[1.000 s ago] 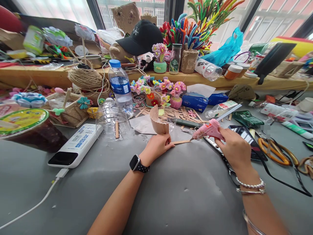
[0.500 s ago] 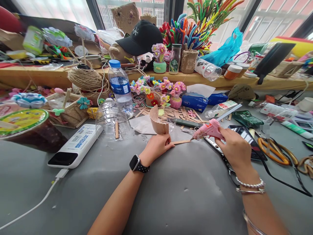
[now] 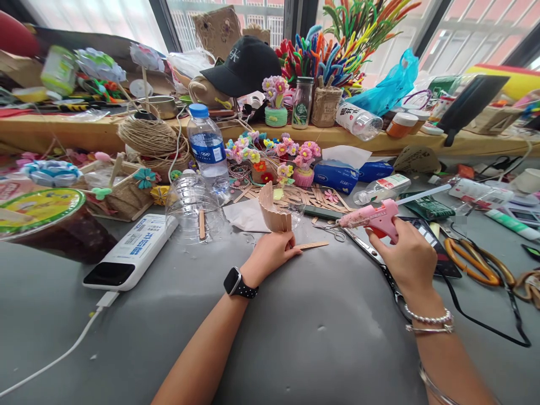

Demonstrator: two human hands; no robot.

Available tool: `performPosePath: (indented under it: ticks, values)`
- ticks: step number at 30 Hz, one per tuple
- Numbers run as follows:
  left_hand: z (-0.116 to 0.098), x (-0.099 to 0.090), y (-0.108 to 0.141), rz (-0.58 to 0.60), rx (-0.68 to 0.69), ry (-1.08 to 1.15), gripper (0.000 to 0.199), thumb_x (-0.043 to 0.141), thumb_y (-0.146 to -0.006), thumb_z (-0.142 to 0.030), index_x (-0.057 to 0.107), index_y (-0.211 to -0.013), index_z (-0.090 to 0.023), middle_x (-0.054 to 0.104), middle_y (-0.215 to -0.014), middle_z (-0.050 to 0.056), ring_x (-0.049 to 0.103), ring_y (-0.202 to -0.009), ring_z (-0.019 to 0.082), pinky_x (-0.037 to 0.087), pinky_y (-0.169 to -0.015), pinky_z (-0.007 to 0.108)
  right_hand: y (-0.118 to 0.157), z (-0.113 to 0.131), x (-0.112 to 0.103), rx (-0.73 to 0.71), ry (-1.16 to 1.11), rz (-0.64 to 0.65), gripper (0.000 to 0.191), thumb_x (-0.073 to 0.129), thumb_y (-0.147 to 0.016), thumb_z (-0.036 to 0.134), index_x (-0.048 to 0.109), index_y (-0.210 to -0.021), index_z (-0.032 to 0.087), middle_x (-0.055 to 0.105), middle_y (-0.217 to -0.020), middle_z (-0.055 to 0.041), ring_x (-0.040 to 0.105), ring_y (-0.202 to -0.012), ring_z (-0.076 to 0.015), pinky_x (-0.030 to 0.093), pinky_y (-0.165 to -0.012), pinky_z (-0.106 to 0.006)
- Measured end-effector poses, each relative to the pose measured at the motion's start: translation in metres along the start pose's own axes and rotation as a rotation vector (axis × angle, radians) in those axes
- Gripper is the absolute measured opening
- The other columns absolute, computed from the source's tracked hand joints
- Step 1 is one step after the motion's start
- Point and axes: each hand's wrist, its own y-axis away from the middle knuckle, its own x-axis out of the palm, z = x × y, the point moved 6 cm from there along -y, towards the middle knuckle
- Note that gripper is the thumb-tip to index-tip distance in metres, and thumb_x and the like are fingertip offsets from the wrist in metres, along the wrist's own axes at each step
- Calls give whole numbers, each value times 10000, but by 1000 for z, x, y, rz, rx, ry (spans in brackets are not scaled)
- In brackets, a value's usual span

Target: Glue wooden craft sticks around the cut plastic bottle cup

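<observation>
My left hand [image 3: 276,253] is closed on one end of a wooden craft stick [image 3: 313,245], which lies low over the grey table and points right. Just above that hand stands a curved piece made of craft sticks [image 3: 273,209] joined side by side; whether my fingers also touch it is hidden. In my right hand [image 3: 407,256] is a pink hot glue gun [image 3: 367,216], gripped by its handle. A clear glue stick [image 3: 426,194] pokes out of its back. The nozzle points left, apart from the craft stick, near the scissors [image 3: 365,244].
Loose craft sticks [image 3: 295,196] lie scattered behind my hands. A cut plastic bottle [image 3: 194,208], a water bottle [image 3: 206,149] and a white power bank [image 3: 130,253] are to the left. At right lie orange-handled scissors [image 3: 472,261] and a black cord [image 3: 476,318].
My right hand has lifted the glue gun off the craft stick, moving its nozzle up and slightly right and tipping its back end. My left hand has stayed in place.
</observation>
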Motion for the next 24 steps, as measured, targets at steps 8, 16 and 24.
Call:
performPosePath:
  ticks: [8,16,24]
  values:
    - [0,1,-1,18,-3,-10,252,532,-760,-430,553,-744,-179,627,-701,18,553,-633,155,325,-524,231,7,28,6,-89,-99,80,328,502,-743,434,565,-898,152,583,-688,-53,501,-592,-168,319,-510,-261]
    - [0,1,0,9,2,-46,249,533,-763,-428,555,-748,-180,625,-703,20,557,-637,154,315,-522,225,15,48,8,-196,-116,56,342,475,-776,416,556,-937,126,573,-683,-44,510,-630,-165,327,-536,-261]
    - [-2,1,1,-13,14,-58,229,502,-782,-402,551,-754,-180,600,-670,10,548,-603,143,308,-508,228,19,55,11,-234,-122,64,359,468,-790,402,551,-980,109,596,-717,-56,537,-673,-169,354,-556,-256]
